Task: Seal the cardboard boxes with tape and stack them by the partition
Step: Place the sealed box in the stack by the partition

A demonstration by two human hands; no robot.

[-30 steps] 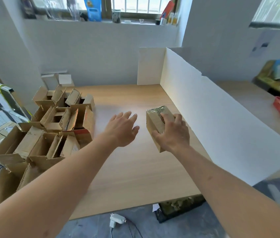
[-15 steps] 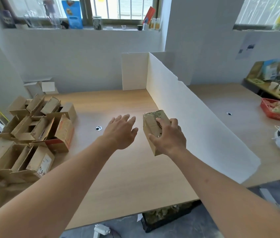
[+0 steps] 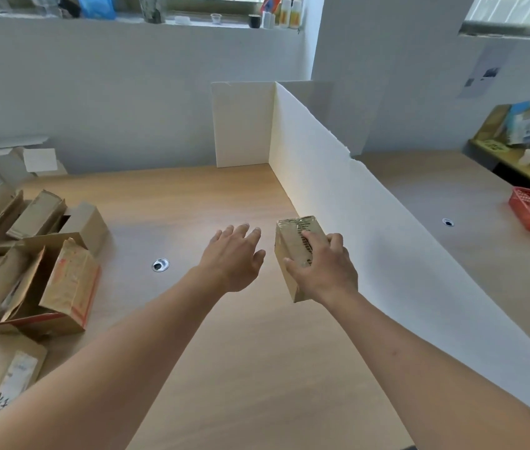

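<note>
Desk [image 3: 257, 352], light wood, fills the middle and lower frame. White partition [image 3: 338, 203] runs from centre top toward the lower right, with a short return panel at its far end. Heap of unsealed boxes [image 3: 29, 280], flaps open, along the left edge. Red basket [image 3: 526, 206] at the right edge, beyond the partition.

Sealed box [image 3: 292, 241], glossy tape over its top, sits at centre frame, just beside the partition; cannot tell whether it rests on the desk or is held just above it. Right hand [image 3: 325, 271] grips it from above, fingers curled over the top. Left hand [image 3: 234, 254] hovers alongside, fingers spread and relaxed, holding nothing.

Step judged: placing the first sealed box by the partition; no stack there yet. Next move likely: settle it flush against the white panel, let go, then reach left for an unsealed box. No tape roll in view.
</note>
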